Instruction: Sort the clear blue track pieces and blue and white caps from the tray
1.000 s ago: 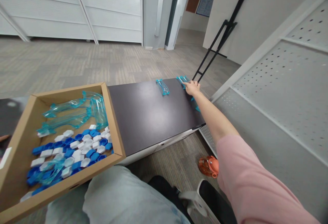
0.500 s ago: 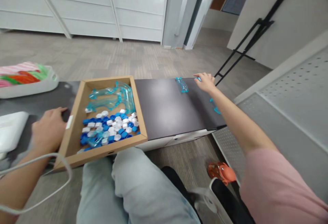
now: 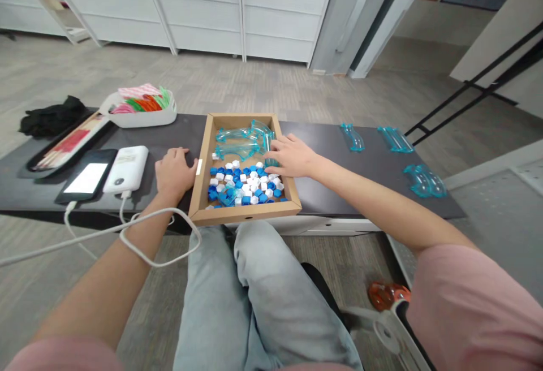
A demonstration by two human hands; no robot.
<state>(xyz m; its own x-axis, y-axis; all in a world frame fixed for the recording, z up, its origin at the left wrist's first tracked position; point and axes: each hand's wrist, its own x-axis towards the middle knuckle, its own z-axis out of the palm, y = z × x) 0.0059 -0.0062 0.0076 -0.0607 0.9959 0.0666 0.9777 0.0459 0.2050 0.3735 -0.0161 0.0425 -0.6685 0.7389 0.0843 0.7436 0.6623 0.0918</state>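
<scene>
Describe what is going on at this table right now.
A person's right hand reaches into a cardboard box, fingers on the clear blue pieces at its far end, beyond a heap of blue and white caps; whether it grips is unclear. The left hand rests open on the table beside the box. Three loose pieces lie on the table to the right.

Matt brown cardboard tray (image 3: 199, 181), glossy clear-blue plastic pieces (image 3: 237, 140), smooth dark tabletop (image 3: 331, 156), white plastic power bank (image 3: 126, 168)
</scene>
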